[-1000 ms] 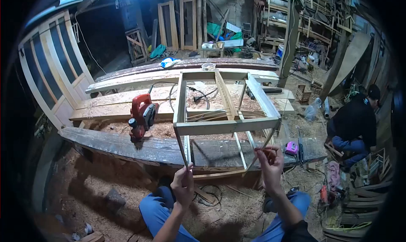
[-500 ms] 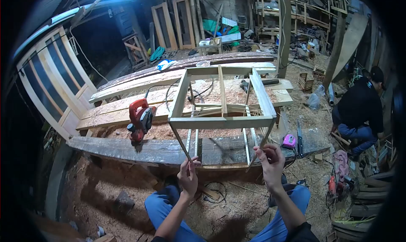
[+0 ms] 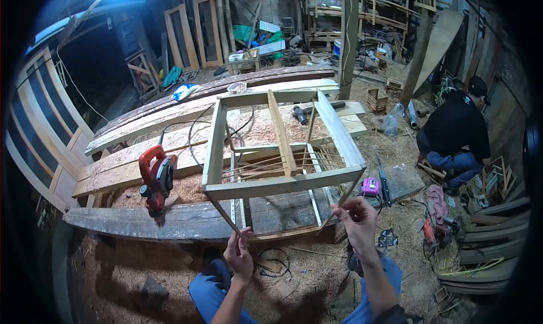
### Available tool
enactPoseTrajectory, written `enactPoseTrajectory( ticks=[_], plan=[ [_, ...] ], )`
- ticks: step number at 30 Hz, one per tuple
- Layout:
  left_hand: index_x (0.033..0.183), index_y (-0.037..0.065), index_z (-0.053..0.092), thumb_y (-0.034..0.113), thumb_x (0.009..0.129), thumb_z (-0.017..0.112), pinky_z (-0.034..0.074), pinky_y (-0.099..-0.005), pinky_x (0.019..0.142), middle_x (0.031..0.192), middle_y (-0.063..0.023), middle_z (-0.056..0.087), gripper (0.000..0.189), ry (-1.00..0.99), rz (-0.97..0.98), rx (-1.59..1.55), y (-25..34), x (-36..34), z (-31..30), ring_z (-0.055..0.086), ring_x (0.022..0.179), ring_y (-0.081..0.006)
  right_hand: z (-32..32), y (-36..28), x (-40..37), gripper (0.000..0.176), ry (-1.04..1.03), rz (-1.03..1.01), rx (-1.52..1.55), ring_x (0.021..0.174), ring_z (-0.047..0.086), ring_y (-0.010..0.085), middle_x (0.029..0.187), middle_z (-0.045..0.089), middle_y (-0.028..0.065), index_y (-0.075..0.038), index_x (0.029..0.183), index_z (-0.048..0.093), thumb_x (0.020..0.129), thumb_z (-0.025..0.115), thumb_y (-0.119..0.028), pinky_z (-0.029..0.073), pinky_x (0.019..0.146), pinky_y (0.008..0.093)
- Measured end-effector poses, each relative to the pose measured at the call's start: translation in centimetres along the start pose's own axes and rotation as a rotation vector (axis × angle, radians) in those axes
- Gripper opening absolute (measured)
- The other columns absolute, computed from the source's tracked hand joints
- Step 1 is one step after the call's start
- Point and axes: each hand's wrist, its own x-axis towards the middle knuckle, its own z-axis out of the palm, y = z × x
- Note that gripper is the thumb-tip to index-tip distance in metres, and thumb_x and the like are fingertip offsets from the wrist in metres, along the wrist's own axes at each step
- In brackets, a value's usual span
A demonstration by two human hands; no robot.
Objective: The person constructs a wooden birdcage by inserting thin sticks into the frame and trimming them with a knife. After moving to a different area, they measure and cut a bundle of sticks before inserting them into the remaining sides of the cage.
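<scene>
A small wooden frame (image 3: 317, 181) rests over the workbench, with a rectangular top, a middle slat (image 3: 281, 134) and thin legs. My left hand (image 3: 240, 257) pinches its near left leg (image 3: 222, 209) low down, close to the bench's front edge. On the other side, the fingers of my right hand (image 3: 358, 222) are closed around the near right leg (image 3: 349, 191). Pale strips with dark marks and thin sticks show beneath the top. The ends of both legs are partly hidden by my fingers.
A red electric planer (image 3: 156, 177) sits on the bench (image 3: 124, 219) at left. To the right lie a pink tape measure (image 3: 371, 186) and a long dark-handled tool (image 3: 384, 185). Shavings cover the planks (image 3: 121, 165) behind. A person (image 3: 455, 126) in dark clothes crouches at far right.
The view has swung to the right, so the scene sits further left. The frame appears slightly turned and tilted toward me, and both hands keep hold of its legs.
</scene>
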Motion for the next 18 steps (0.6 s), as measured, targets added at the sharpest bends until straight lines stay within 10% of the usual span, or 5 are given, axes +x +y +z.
enactPoseTrajectory(
  ticks=[6, 11, 16, 18],
  plan=[
    [0.141, 0.000, 0.054, 0.013, 0.110, 0.051, 0.057, -0.0340, 0.084, 0.104, -0.0134, 0.072, 0.034, 0.070, 0.059, -0.033, -0.7, 0.5, 1.1, 0.068, 0.089, -0.0174, -0.2, -0.8, 0.6, 0.025, -0.076, 0.070, 0.140, 0.077, 0.063, 0.0035, 0.090, 0.069, 0.0014, -0.001, 0.102, 0.066, 0.085, 0.084, 0.000, 0.050, 0.068, 0.0179],
    [0.140, -0.001, 0.054, 0.013, 0.110, 0.051, 0.056, -0.0333, 0.086, 0.106, -0.0135, 0.072, 0.033, 0.064, 0.048, 0.005, -1.0, 0.4, 1.1, 0.068, 0.092, -0.0165, -2.0, -2.6, 2.4, 0.032, -0.260, 0.204, -0.076, 0.069, 0.051, -0.0021, 0.096, 0.073, 0.0031, -0.004, 0.108, 0.067, 0.084, 0.087, -0.010, 0.033, 0.057, 0.0169],
    [0.144, 0.000, 0.050, 0.011, 0.110, 0.050, 0.056, -0.0334, 0.086, 0.107, -0.0126, 0.072, 0.035, 0.103, 0.067, 0.057, 0.4, 0.4, 1.5, 0.069, 0.093, -0.0169, -1.8, -2.7, 2.6, 0.033, -0.284, 0.151, -0.004, 0.073, 0.053, -0.0008, 0.096, 0.073, 0.0017, -0.003, 0.109, 0.068, 0.083, 0.087, -0.010, 0.038, 0.061, 0.0193],
    [0.125, -0.003, 0.062, 0.009, 0.110, 0.049, 0.056, -0.0304, 0.081, 0.107, -0.0127, 0.074, 0.023, 0.097, 0.035, 0.058, 1.7, 0.3, 1.3, 0.071, 0.091, -0.0173, -1.8, -2.2, 2.2, 0.030, -0.248, 0.138, 0.032, 0.078, 0.056, 0.0016, 0.096, 0.072, 0.0009, -0.002, 0.105, 0.070, 0.082, 0.087, -0.010, 0.041, 0.066, 0.0201]
  ],
)
